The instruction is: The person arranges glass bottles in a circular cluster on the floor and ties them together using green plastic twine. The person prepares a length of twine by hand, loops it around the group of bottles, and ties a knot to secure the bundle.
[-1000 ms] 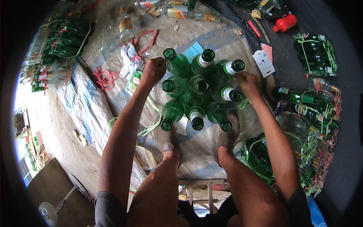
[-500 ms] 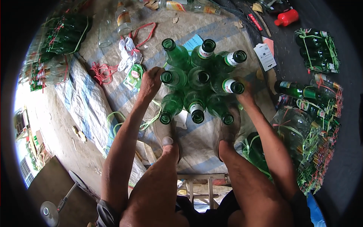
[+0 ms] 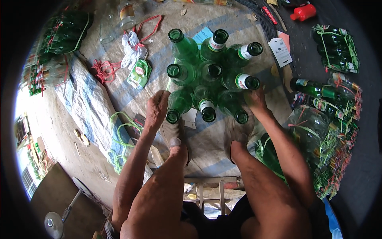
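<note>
Several green glass bottles (image 3: 205, 93) stand upright in a tight cluster between my feet, mouths up, some with white neck labels. My left hand (image 3: 157, 108) is closed beside the near left bottle (image 3: 179, 101). A pale green plastic twine (image 3: 168, 84) runs along the cluster's left side into its curled fingers. On the right, my right hand (image 3: 256, 101) is against the cluster, below the labelled right bottle (image 3: 241, 81). Its fingers are largely hidden by the bottles, so its grip does not show.
Loose green twine (image 3: 119, 131) lies left of my forearm. Farther off are red string (image 3: 105, 71), a white cloth (image 3: 132, 49) and a flattened green package (image 3: 140, 74). Tied bottle bundles (image 3: 338, 47) lie on the right, others (image 3: 63, 34) at far left. A red plastic bottle (image 3: 303, 12) lies beyond.
My left hand has come down toward me along the cluster's left side, from the middle left bottle to the near left one. My right hand has shifted slightly toward me.
</note>
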